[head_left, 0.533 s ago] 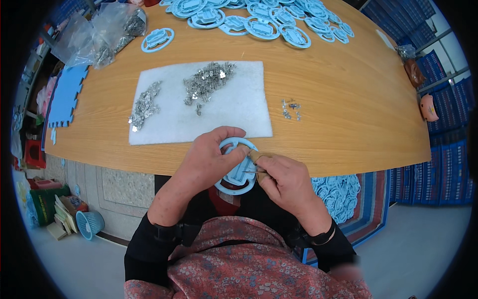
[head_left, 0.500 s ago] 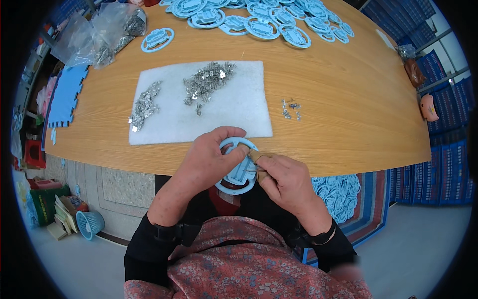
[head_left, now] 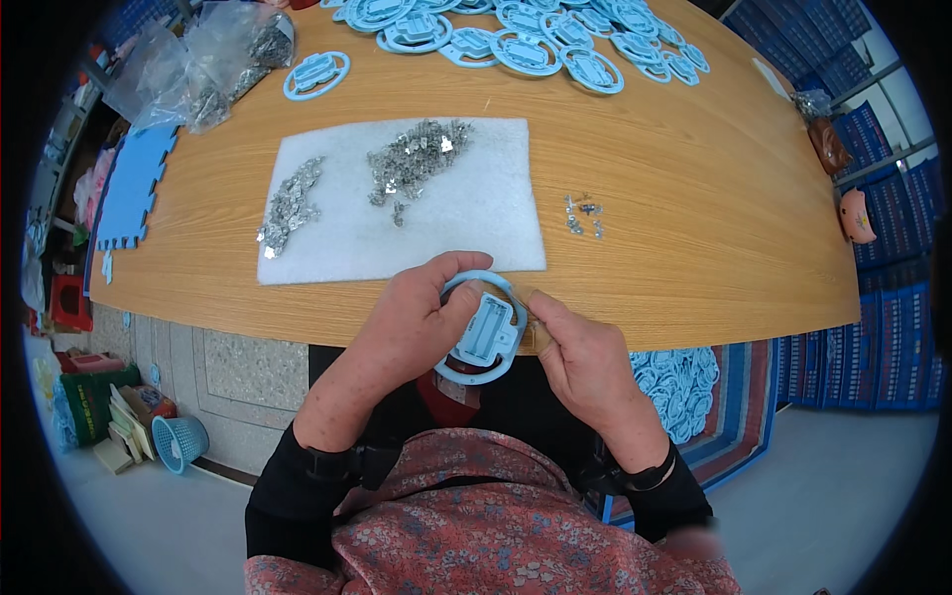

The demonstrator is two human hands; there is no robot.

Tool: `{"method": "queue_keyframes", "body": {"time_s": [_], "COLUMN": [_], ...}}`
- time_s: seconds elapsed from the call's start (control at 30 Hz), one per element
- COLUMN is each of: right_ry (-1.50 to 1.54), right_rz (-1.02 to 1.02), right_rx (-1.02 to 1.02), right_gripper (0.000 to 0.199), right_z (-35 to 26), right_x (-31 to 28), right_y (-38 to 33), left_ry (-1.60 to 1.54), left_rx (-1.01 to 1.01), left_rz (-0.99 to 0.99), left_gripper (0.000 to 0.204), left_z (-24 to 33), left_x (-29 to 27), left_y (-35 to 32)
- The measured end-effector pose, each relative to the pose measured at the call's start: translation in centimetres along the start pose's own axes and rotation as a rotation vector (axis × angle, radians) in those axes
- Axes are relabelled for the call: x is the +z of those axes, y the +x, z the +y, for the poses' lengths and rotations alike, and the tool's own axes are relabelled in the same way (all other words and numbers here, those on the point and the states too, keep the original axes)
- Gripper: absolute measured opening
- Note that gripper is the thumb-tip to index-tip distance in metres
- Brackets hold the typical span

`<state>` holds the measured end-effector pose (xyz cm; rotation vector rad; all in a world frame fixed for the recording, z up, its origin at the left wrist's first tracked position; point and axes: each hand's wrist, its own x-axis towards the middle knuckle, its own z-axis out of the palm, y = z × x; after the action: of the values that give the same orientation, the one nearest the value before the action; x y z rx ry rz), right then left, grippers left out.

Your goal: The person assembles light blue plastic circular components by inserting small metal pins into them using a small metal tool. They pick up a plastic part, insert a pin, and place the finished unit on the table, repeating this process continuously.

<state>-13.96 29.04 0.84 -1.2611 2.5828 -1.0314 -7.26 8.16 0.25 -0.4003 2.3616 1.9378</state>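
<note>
My left hand (head_left: 428, 315) grips a light-blue plastic wheel-shaped part (head_left: 486, 332) at the table's near edge. This part has an outer ring and a boxy middle with a rectangular recess; the left thumb lies over its upper left. At its right rim is my right hand (head_left: 580, 352), thumb and forefinger pinched together, with tan covering on the fingertips. Whatever sits in that pinch is too small or hidden to make out. Beyond the hands, a white foam sheet (head_left: 466, 238) bears two heaps of small metal pieces (head_left: 421, 159).
Several more blue wheel-shaped parts (head_left: 526, 52) are piled at the far edge, one lying apart. Clear bags of metal pieces (head_left: 213, 64) stand far left. A few small metal bits (head_left: 585, 213) lie right of the sheet. Below the table at right is a heap of blue parts (head_left: 679, 392).
My right hand has drawn slightly right, off the middle of the wheel-shaped part to its rim. A thin metal thing seen at its fingers earlier no longer shows. The part has turned a little.
</note>
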Motion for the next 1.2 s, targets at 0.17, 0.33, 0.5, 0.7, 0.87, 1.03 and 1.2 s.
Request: {"method": "queue_keyframes", "body": {"time_s": [0.17, 0.33, 0.5, 0.7, 0.87, 1.03, 1.2], "right_ry": [-0.046, -0.120, -0.070, -0.296, -0.064, -0.133, -0.112], "right_rz": [-0.013, -0.129, -0.027, -0.151, 0.007, 0.002, 0.006], "right_rx": [-0.082, -0.105, -0.061, -0.045, -0.117, -0.084, -0.110], "right_gripper": [0.042, 0.043, 0.039, 0.038, 0.038, 0.040, 0.040], "right_z": [-0.6, -1.0, -0.6, -1.9, 0.0, -0.3, 0.3], "right_x": [0.5, 0.3, 0.1, -0.8, -0.1, 0.0, 0.3], "right_y": [0.5, 0.9, 0.7, 0.9, 0.9, 0.6, 0.6], "left_ry": [0.049, 0.030, 0.034, 0.105, 0.102, 0.116, 0.093], "left_rx": [-0.022, -0.004, 0.022, 0.045, 0.081, 0.060, 0.093], "left_rz": [-0.010, -0.007, 0.026, 0.029, 0.047, 0.039, 0.061], "left_gripper": [0.032, 0.031, 0.031, 0.032, 0.032, 0.033, 0.033], "left_z": [0.4, 0.0, -0.2, -0.3, -0.5, -0.2, -0.4], "left_x": [-0.1, -0.2, 0.0, 0.0, 0.1, 0.0, 0.1], "left_y": [-0.1, -0.1, 0.0, 0.1, -0.1, 0.0, 0.1]}}
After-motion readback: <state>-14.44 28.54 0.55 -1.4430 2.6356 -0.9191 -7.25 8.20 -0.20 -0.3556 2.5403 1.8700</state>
